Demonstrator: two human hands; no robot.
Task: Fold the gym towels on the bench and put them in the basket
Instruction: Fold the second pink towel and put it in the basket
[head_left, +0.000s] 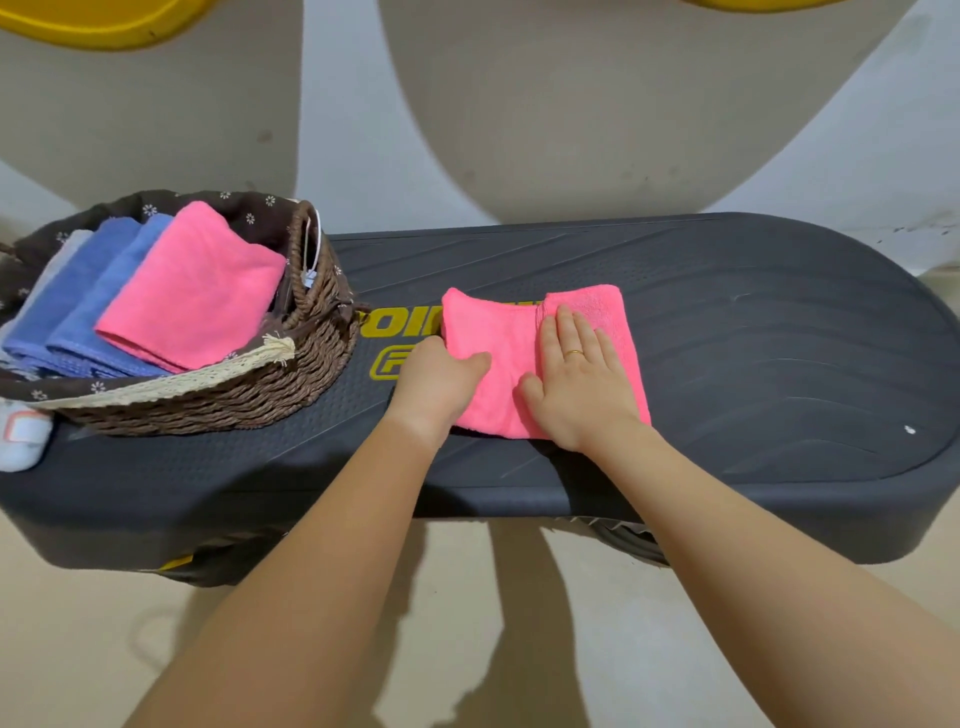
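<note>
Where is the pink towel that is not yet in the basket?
In the head view, the pink towel lies mid-bench, right of the wicker basket, under both hands.

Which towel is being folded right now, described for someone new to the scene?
On the dark bench, right of the wicker basket, lies a pink towel under both hands. Unlike the pink towel in the basket, it lies flat on the bench.

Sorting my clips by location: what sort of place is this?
Probably a home workout corner or small gym: a dark aerobic step bench, a wicker basket of folded towels, and a bare tiled floor.
</note>
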